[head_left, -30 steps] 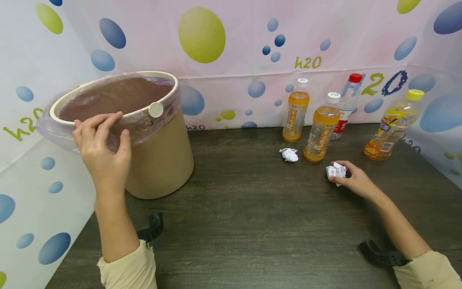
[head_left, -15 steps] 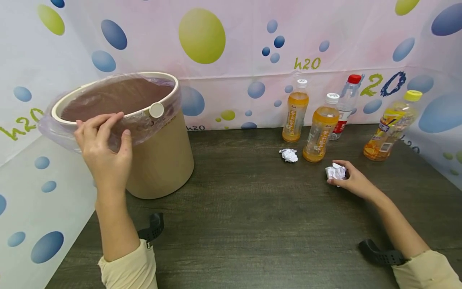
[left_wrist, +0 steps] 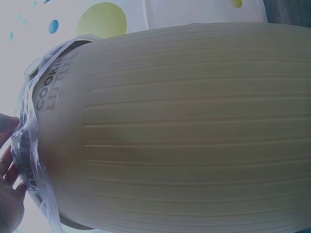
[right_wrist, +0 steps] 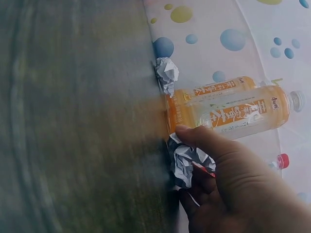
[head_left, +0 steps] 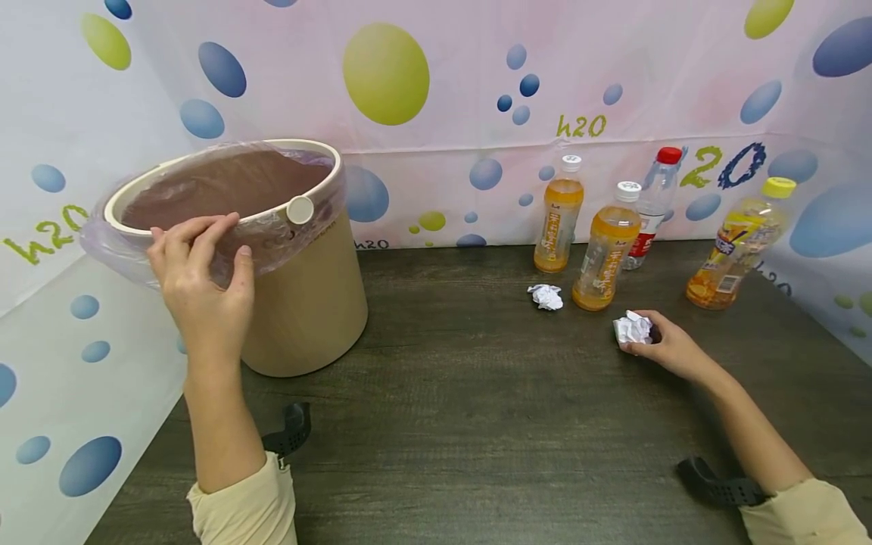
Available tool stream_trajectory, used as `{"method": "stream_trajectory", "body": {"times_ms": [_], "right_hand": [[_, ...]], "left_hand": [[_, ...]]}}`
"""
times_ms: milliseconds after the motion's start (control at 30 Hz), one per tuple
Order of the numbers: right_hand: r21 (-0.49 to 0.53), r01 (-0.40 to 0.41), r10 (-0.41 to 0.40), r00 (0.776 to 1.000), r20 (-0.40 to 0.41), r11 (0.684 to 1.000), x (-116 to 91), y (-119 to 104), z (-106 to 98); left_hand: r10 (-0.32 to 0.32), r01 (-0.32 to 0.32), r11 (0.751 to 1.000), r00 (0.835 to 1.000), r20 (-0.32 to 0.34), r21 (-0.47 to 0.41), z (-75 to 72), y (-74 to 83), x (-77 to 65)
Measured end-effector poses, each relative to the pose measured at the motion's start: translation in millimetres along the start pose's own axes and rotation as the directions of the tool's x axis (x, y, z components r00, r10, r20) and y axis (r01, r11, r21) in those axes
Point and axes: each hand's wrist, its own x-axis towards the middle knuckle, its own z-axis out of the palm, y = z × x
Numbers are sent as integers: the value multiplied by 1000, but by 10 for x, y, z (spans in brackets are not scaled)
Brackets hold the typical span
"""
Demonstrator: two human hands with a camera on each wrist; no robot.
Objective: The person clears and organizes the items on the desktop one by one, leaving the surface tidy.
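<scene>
My left hand (head_left: pixel 204 280) holds the rim of a beige trash can (head_left: pixel 306 303) at its near side, fingers at the top edge and thumb lower on the outside. A thin clear plastic bag (head_left: pixel 272 242) lines the can and folds out over the rim. My right hand (head_left: pixel 671 348) grips a crumpled white paper ball (head_left: pixel 632 328) between thumb and fingers, low at the tabletop. In the right wrist view the paper ball (right_wrist: pixel 183 162) sits under the thumb tip. A second crumpled paper ball (head_left: pixel 546 297) lies on the table to its left.
Behind the paper stand two orange-drink bottles (head_left: pixel 559 219) (head_left: pixel 606 253) with white caps and a red-capped clear bottle (head_left: pixel 654 200). A yellow-capped bottle (head_left: pixel 736 250) stands at the right. Printed cloth (head_left: pixel 450 76) walls the dark wooden table (head_left: pixel 443 409).
The view has tilted slightly. Both hands stay almost in place; the left keeps to the trash can's rim and the right keeps its grip on the paper ball.
</scene>
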Motion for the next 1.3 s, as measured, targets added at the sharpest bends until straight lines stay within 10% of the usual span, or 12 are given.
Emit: {"method": "stream_trajectory", "body": {"times_ms": [1300], "right_hand": [[-1,99,-99,993,61,995,145,-665,17]], "left_hand": [[-3,3,1000,1000,3,-8,-23,97,15]]}}
